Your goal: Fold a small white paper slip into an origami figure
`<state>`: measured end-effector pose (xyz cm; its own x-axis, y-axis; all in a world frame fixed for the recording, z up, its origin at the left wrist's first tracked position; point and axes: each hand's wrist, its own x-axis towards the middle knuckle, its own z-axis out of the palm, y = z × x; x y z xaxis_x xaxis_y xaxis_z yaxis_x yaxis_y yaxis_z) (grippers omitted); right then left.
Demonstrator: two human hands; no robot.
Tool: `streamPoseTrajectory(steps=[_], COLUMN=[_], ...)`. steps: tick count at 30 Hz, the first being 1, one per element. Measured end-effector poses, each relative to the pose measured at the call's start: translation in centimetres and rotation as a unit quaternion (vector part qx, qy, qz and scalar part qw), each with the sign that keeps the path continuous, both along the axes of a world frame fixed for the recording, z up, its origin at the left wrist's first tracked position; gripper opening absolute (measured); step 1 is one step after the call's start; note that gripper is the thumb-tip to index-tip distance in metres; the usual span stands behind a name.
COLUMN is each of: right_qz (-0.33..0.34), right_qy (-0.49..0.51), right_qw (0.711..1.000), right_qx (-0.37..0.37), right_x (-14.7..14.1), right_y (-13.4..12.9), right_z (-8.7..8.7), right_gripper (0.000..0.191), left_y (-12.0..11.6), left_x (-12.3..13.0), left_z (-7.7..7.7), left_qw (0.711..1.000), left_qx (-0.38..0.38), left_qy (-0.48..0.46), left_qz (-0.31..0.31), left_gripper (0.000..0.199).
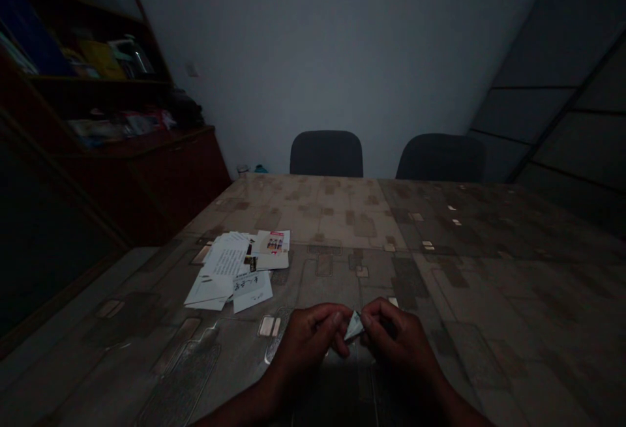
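Observation:
Between my two hands is a small folded piece of paper (354, 326), pale and triangular, held just above the near part of the table. My left hand (315, 332) pinches its left side with thumb and fingers. On the other side, the fingertips of my right hand (394, 332) grip its right edge. The fingers cover part of the paper, and the dim light hides the finer folds. To the left lies a loose pile of printed papers (227, 257), with a handwritten-looking sheet (252, 289) at its near side and a card with a coloured picture (274, 242) at its far right.
A patterned cloth (342, 218) covers the long table. Two dark chairs (326, 153) stand at its far side against the wall. A glass (243, 170) shows at the far left corner. Wooden shelves (107, 79) with assorted items rise at the left.

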<state>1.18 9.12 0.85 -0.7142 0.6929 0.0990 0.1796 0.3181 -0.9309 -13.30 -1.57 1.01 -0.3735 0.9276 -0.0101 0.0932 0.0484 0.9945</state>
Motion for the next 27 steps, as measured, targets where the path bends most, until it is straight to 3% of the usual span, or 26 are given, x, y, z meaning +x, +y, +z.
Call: streamPoseTrajectory(steps=[11, 21, 27], right_qz=[-0.024, -0.032, -0.027], right_qy=[-0.009, -0.007, 0.002], right_qw=[0.992, 0.956, 0.964], right_qx=[0.126, 0.29, 0.263], right_x=[0.1, 0.3, 0.1], right_y=[-0.1, 0.1, -0.3], right_z=[0.2, 0.1, 0.4], right_gripper=[0.019, 0.016, 0.016], left_y=[0.1, -0.1, 0.2], left_x=[0.3, 0.5, 1.0], left_z=[-1.2, -0.8, -1.0], left_qw=[0.988, 0.982, 0.974], left_qx=[-0.01, -0.035, -0.069], left_qy=[-0.151, -0.18, -0.214], left_qz=[-0.042, -0.033, 0.001], left_gripper=[0.033, 0.038, 0.037])
